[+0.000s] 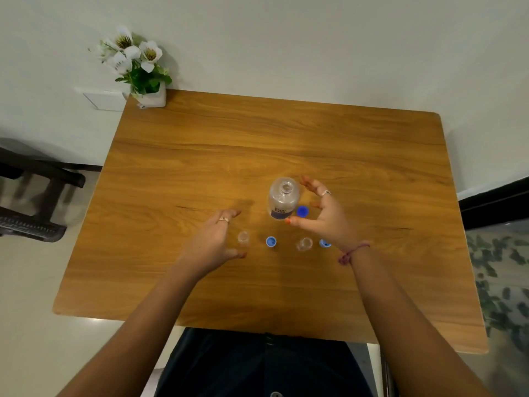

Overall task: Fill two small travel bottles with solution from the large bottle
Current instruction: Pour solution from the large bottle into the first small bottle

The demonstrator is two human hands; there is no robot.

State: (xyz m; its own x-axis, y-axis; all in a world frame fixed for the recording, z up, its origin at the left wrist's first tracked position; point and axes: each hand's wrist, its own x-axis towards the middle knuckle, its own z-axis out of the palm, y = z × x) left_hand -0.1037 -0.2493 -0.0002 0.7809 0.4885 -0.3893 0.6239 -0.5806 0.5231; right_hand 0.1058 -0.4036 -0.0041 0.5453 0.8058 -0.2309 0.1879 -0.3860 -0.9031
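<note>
The large bottle [282, 199] stands upright just right of the frame's centre, its neck open and its dark blue cap [302, 211] lying on the surface [257, 133] just beside its base, at the lower right. It is clear plastic, and how much liquid it holds cannot be told from here. It likely handles light and a little slippery, with walls that give under a squeeze, so the best hold looks to be around the middle of the body, above the label. That label is a dark band low on the body; a few letters show but are too blurred to read, and no brand can be made out.

Below it, in a row across the middle of the frame, stand two small travel bottles, both uncapped: the left small bottle [243, 238] and the right small bottle [304, 244]. A light blue cap [271, 241] lies between them, and a second light blue cap [325, 243] sits partly behind the right wrist. These tiny bottles look light and easy to tip, so each probably needs steadying while pouring.

The right hand [323, 216] is open, fingers curved around the large bottle's right side, not clearly touching it. The left hand [213, 240] is open too, empty, just left of the left small bottle.

A pot of white flowers [137, 67] stands at the upper left corner.
</note>
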